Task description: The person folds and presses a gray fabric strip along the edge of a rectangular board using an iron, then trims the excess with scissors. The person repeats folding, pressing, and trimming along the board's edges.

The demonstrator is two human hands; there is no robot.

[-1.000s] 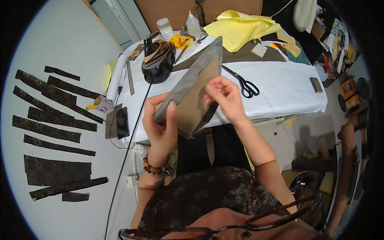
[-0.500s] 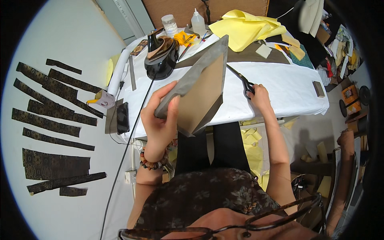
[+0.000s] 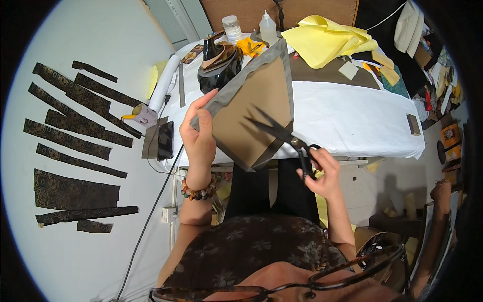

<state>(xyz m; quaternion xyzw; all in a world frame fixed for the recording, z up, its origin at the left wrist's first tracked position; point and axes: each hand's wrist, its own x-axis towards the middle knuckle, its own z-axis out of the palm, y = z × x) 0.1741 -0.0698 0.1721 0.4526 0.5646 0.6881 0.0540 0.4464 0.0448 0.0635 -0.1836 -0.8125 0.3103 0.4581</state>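
Observation:
A flat tan board piece [image 3: 251, 100] with a grey fabric border folded along its edges is tilted up above the table's front edge. My left hand [image 3: 202, 136] grips its left corner, thumb on the tan face and fingers behind. In my right hand [image 3: 324, 173] are black scissors [image 3: 287, 135], my fingers in the handle loops. The blades stand apart and lie across the view of the piece's lower right part; whether they touch it I cannot tell.
On the white-covered table [image 3: 352, 116] stand a black iron [image 3: 219, 65], a squeeze bottle [image 3: 267, 29], a jar [image 3: 232, 29] and crumpled yellow sheet [image 3: 332, 43]. A phone [image 3: 165, 140] lies at the left. Dark patterned strips [image 3: 75, 196] hang on the left wall.
My right hand has lifted the scissors off the table and brought them to the piece, blades opened. The left hand has turned the piece so its tan face shows more.

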